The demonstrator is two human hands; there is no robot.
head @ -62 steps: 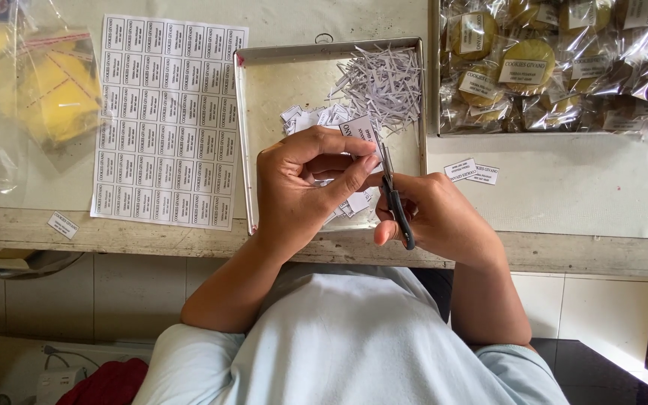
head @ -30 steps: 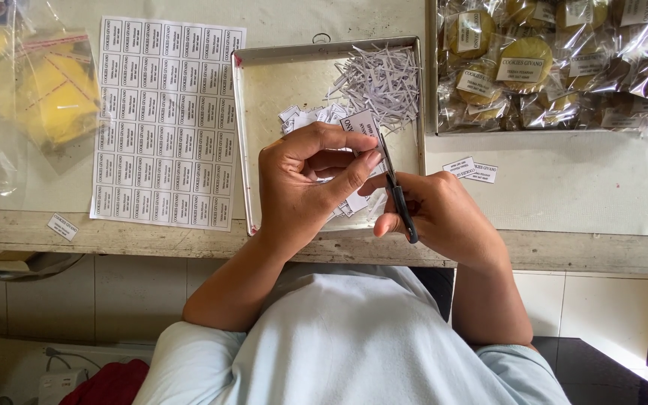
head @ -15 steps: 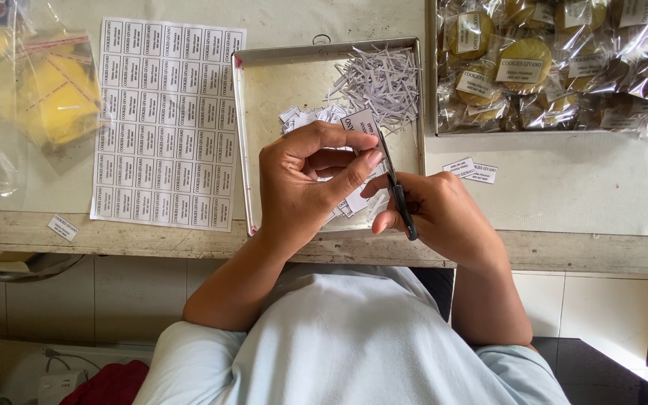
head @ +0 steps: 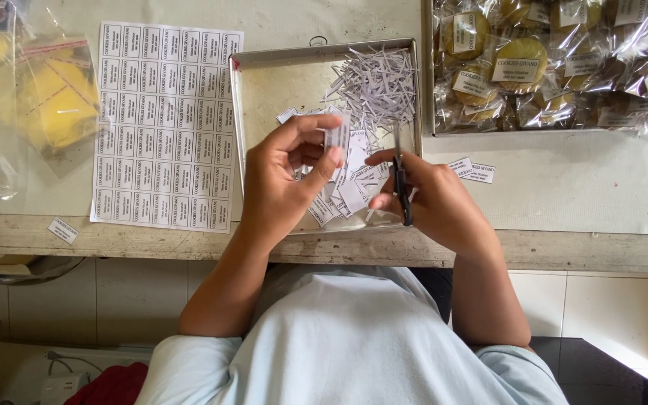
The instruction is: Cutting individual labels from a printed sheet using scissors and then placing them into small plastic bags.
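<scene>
From the head camera, the left hand (head: 288, 178) pinches a narrow strip of white paper labels (head: 336, 139) between thumb and fingertips, holding it upright above the metal tray (head: 264, 82). The strip is pale, printed in small dark text, and cut to 1 label in width. The right hand (head: 430, 196) is closed around black-handled scissors (head: 400, 180), fingers curled through the loops; the blades point away from the person, just right of the strip, and whether they are open or shut cannot be told.

The tray is shallow, rectangular and silvery, and rests on a pale, worn worktop (head: 564, 187) with a rough wooden front edge. In it lie a heap of thin paper trimmings (head: 376, 86) at the far right corner and loose cut labels (head: 346, 196) under the hands. Below the counter edge, white wall tiles show.

Left of the tray lies an uncut label sheet (head: 165, 126), white with rows of small rectangular labels. Further left are clear plastic bags (head: 35, 105) with yellow contents. At the upper right sits a batch of wrapped cookies (head: 549, 64) in clear packets with pale labels. 2 stray labels (head: 472, 170) lie on the worktop right of the tray, and 1 more label (head: 63, 229) lies near the left edge.
</scene>
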